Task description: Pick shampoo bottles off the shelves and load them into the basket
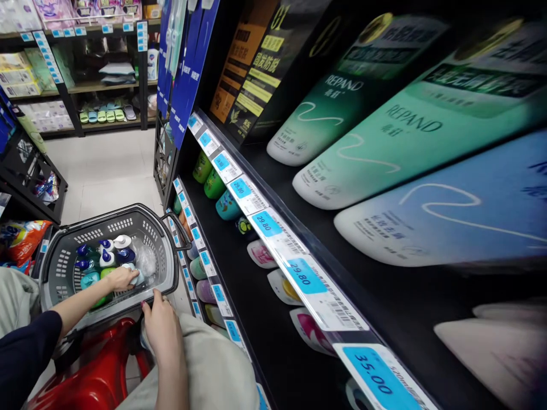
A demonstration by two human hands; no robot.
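Observation:
A grey shopping basket (pixel 55 285) holds several pump bottles with white and dark blue tops, along with green and teal ones. My left hand (pixel 122 278) reaches into it, fingers closed around a pale blue and white bottle (pixel 137 274), mostly hidden by the hand. Crumpled clear plastic (pixel 146 257) lies just beyond those fingers. At the basket's near right rim is my right hand (pixel 164 322), its fingers curled against the edge; part of the grip is hidden.
Shelves of shampoo bottles (pixel 367 131) with price tags (pixel 265 223) rise close on my right. A red plastic stool or frame (pixel 102 364) stands below the basket. Slippers (pixel 102 116) and packages fill the far shelves; a tiled floor (pixel 113 165) lies between.

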